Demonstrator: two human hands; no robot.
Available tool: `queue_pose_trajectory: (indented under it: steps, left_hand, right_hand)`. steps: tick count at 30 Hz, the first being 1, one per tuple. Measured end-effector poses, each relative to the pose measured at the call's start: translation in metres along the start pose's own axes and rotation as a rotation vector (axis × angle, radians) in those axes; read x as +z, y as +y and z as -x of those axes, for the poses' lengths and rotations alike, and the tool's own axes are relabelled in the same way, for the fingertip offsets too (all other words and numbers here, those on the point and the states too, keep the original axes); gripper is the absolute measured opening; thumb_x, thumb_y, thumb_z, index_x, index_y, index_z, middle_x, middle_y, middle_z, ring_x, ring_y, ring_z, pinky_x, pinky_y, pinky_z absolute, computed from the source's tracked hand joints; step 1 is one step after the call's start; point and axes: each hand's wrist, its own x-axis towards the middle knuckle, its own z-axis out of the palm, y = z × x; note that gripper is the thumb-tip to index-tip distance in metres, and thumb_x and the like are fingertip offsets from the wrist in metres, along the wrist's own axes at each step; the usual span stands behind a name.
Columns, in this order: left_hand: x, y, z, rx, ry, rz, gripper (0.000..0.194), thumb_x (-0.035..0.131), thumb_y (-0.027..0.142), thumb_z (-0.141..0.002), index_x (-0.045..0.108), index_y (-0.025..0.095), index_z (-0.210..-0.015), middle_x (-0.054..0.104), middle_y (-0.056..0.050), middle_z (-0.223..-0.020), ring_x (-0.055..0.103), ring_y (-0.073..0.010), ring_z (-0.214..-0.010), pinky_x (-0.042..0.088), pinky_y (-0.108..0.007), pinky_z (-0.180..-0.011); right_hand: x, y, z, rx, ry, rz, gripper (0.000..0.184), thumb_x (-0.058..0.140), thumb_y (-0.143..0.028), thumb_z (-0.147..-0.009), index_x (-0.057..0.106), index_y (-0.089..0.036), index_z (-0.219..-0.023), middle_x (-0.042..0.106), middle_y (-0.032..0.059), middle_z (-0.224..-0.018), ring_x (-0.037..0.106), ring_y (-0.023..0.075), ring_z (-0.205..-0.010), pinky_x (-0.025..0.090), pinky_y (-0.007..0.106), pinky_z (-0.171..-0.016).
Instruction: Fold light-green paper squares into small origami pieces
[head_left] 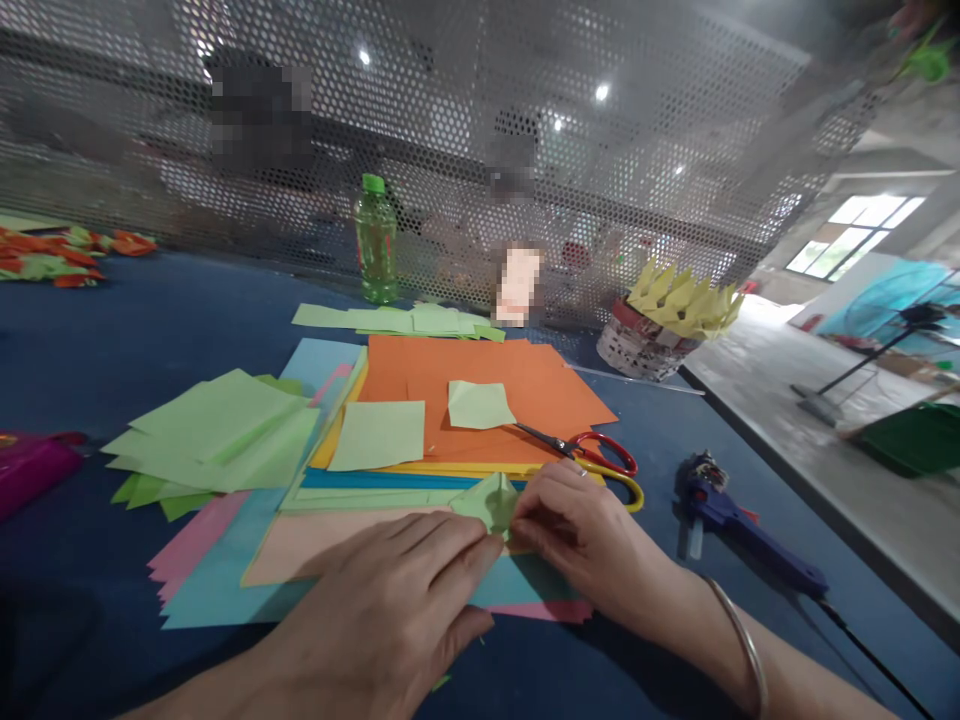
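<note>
Green folded paper (495, 497) lies just on the near side of the orange sheets (450, 358), apparently part-formed. Right hand (577, 520) grip: pinching its edge. Left hand (405, 585) touches it; closure unclear. Two squares (379, 436) atop the orange sheets seem unworked.

Pale green paper (495, 503), orange sheets (442, 362), red-and-yellow-handled scissors (571, 447), blue table (180, 325)
</note>
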Motion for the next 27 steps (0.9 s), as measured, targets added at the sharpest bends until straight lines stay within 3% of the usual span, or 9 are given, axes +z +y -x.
queue_pose_trajectory:
  steps: [4, 8, 14, 19, 24, 27]
  left_hand:
    - [0.0, 0.0, -0.002, -0.016, -0.092, 0.027, 0.032, 0.052, 0.03, -0.1, 0.058, 0.019, -0.129, 0.067, -0.009, -0.113, 0.065, -0.0259, -0.096, 0.055, -0.038, -0.082]
    - [-0.001, 0.0, -0.001, -0.033, -0.111, 0.047, 0.032, 0.055, 0.03, -0.098, 0.059, 0.02, -0.128, 0.066, -0.009, -0.112, 0.064, -0.0264, -0.098, 0.054, -0.039, -0.084]
    - [0.001, 0.0, 0.002, -0.015, -0.053, 0.026, 0.033, 0.052, 0.03, -0.1, 0.055, 0.019, -0.131, 0.067, -0.009, -0.114, 0.065, -0.0262, -0.1, 0.054, -0.038, -0.083]
    - [0.001, 0.0, 0.002, -0.071, 0.006, 0.044, 0.026, 0.042, 0.023, -0.102, 0.055, 0.02, -0.125, 0.069, -0.007, -0.113, 0.067, -0.0226, -0.097, 0.055, -0.034, -0.081]
    - [0.003, -0.001, 0.002, -0.1, -0.006, 0.114, 0.022, 0.041, 0.018, -0.101, 0.06, 0.021, -0.11, 0.069, -0.006, -0.108, 0.067, -0.0218, -0.095, 0.056, -0.033, -0.082]
    - [0.002, -0.002, 0.0, -0.111, -0.01, 0.136, 0.022, 0.043, 0.016, -0.099, 0.063, 0.02, -0.108, 0.07, -0.006, -0.112, 0.068, -0.0224, -0.097, 0.057, -0.036, -0.086]
  right_hand:
    - [0.002, -0.001, -0.001, 0.017, 0.003, -0.015, 0.009, 0.066, -0.013, -0.091, 0.061, -0.02, -0.086, 0.063, -0.0002, -0.088, 0.055, 0.0162, -0.084, 0.041, 0.03, -0.079]
    - [0.004, -0.002, -0.002, 0.028, 0.016, -0.014, 0.011, 0.065, -0.01, -0.09, 0.061, -0.02, -0.086, 0.063, 0.0002, -0.088, 0.055, 0.0163, -0.084, 0.041, 0.03, -0.078]
    - [0.0, -0.004, 0.0, 0.015, -0.003, -0.033, 0.008, 0.064, -0.025, -0.095, 0.062, -0.02, -0.088, 0.063, 0.0019, -0.087, 0.056, 0.0176, -0.084, 0.043, 0.031, -0.076]
    - [-0.004, -0.007, 0.001, 0.007, -0.003, -0.061, 0.021, 0.044, -0.024, -0.104, 0.061, -0.021, -0.095, 0.063, 0.0037, -0.09, 0.056, 0.0179, -0.087, 0.043, 0.032, -0.079]
    - [-0.005, -0.009, 0.003, 0.019, -0.036, -0.009, 0.011, 0.056, -0.015, -0.094, 0.064, -0.022, -0.097, 0.062, 0.0036, -0.094, 0.056, 0.0193, -0.09, 0.045, 0.033, -0.081]
    - [-0.007, -0.012, 0.005, 0.007, -0.072, 0.002, 0.022, 0.063, -0.008, -0.084, 0.064, -0.022, -0.101, 0.062, 0.0037, -0.099, 0.056, 0.0205, -0.096, 0.045, 0.034, -0.085]
